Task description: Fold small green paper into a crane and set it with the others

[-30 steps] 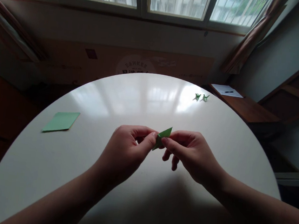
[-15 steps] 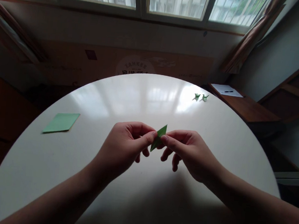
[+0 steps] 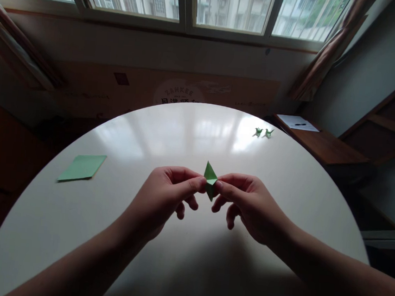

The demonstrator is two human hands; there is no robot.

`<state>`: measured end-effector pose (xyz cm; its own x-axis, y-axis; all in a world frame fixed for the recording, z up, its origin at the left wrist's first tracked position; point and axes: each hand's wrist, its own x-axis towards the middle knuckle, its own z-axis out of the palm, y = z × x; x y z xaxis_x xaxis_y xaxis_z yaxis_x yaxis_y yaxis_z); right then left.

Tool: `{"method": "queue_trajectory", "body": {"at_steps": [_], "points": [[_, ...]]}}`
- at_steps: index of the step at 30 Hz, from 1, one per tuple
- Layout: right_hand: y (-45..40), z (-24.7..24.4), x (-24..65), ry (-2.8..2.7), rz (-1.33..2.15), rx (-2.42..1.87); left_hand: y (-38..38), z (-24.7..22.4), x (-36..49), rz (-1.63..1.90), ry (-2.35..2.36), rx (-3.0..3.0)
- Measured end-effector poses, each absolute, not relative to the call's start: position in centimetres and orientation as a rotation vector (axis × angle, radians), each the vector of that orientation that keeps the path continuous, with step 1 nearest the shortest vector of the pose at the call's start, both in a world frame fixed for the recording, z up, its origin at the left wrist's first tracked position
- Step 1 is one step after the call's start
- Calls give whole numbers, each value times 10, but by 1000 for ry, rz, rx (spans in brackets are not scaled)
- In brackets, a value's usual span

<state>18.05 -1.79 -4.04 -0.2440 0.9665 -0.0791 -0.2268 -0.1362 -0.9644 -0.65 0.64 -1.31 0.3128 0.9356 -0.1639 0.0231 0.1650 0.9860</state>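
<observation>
A small folded green paper (image 3: 210,175) is held above the middle of the white round table (image 3: 173,257). It has a pointed tip at the top, another at the bottom and a lighter flap across its middle. My left hand (image 3: 170,192) pinches its left side between thumb and index finger. On the right side, my right hand (image 3: 245,197) grips it the same way, with the other fingers loosely curled below. The fingertips of both hands cover the paper's side edges.
Green square paper (image 3: 82,168) lies on the table's left part. Two small folded green paper birds (image 3: 263,133) stand near the far right edge. Beyond that edge, a brown wooden table (image 3: 340,150) bears a white sheet (image 3: 292,122) and a dark pen (image 3: 300,124).
The folded green paper has turned between my fingers: its upper tip now leans left instead of right, and a lighter flap shows. The whole view has shifted slightly.
</observation>
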Motion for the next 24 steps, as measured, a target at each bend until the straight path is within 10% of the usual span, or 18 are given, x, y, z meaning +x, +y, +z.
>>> {"method": "queue_trajectory", "body": {"at_steps": [24], "points": [[-20,-41,179,-1168,1510,-983,3,-11,-5,816,1188,1458]]}}
